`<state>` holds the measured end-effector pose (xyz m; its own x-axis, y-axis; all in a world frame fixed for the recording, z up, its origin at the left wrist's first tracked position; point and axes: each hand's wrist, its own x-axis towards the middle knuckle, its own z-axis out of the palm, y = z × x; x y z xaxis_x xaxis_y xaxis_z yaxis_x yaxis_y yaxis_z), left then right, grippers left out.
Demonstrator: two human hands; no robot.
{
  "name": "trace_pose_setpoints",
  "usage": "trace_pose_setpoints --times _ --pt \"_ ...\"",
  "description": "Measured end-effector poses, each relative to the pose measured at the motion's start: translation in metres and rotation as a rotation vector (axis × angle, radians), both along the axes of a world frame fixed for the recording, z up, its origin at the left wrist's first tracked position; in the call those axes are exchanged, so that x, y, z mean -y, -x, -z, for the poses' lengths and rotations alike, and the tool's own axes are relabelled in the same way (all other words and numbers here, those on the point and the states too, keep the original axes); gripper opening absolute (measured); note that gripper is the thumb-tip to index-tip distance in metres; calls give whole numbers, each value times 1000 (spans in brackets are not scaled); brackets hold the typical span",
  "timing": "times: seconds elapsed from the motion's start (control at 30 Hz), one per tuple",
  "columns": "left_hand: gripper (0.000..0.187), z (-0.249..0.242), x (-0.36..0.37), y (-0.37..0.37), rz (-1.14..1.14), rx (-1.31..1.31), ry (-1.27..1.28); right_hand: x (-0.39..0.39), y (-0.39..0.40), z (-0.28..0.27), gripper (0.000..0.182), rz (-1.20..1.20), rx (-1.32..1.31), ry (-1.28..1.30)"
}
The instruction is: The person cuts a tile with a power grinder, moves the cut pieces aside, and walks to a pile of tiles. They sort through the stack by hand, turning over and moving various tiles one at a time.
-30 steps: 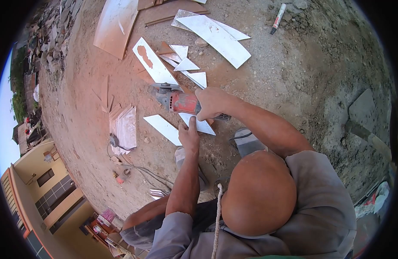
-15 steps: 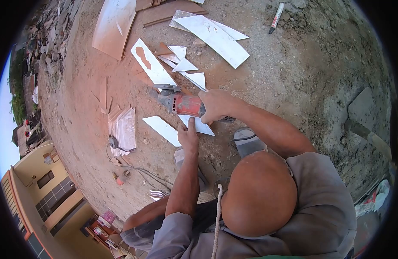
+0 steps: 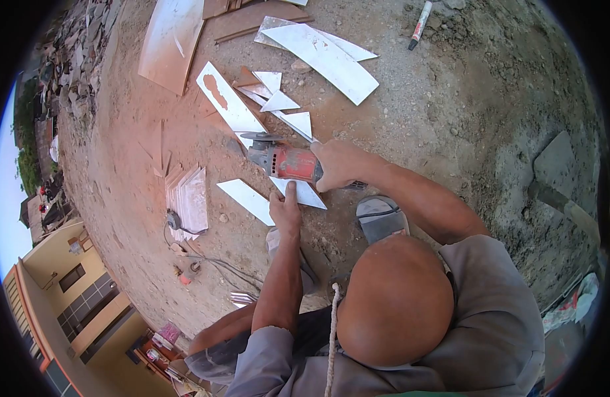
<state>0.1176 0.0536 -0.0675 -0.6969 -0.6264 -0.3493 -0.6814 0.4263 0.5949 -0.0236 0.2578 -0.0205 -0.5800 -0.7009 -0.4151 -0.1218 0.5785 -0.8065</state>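
My right hand (image 3: 345, 164) is wrapped round the rear of a red and grey angle grinder (image 3: 295, 163), whose disc (image 3: 262, 137) points away from me. Below the grinder, my left hand (image 3: 286, 210) grips a white tile piece (image 3: 308, 196), thumb on top. The grinder partly covers that piece. Left of it lies a slanted white tile strip (image 3: 245, 201) on the ground. Just beyond the disc is a long white tile (image 3: 231, 102) with a brown patch, and beside it several triangular offcuts (image 3: 280, 101).
A stack of tile pieces (image 3: 187, 198) lies at the left, near a power cable (image 3: 229, 266). Larger tiles (image 3: 328, 59) lie at the top, with a marker (image 3: 421, 25) to their right. My sandalled feet (image 3: 382, 217) are close below the grinder. A shovel (image 3: 553, 192) rests far right.
The grinder has shifted slightly right and its body has turned a little. My left hand keeps its hold on the tile piece.
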Motion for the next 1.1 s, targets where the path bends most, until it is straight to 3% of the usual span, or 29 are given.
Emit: trace_pose_setpoints --times 0.23,0.3,0.4,0.5,0.6,0.8,1.1 --pt "49 -3 1 3 104 64 124 0 -3 11 60 2 -38 18" --pt "53 0 -5 8 115 -397 -100 0 -2 11 59 15 -64 26" --pt "69 -18 1 14 226 -193 -143 1 1 6 59 -1 -49 13" --pt "72 -4 3 12 318 -311 37 3 2 5 60 -4 -49 10" --pt "75 -11 0 11 335 -259 61 6 3 6 60 0 -52 6" --pt "74 -27 -9 16 267 -191 -20 10 9 -5 56 -13 -20 -25" --pt "74 -6 1 8 236 -250 -69 18 13 -4 56 -32 11 -24"
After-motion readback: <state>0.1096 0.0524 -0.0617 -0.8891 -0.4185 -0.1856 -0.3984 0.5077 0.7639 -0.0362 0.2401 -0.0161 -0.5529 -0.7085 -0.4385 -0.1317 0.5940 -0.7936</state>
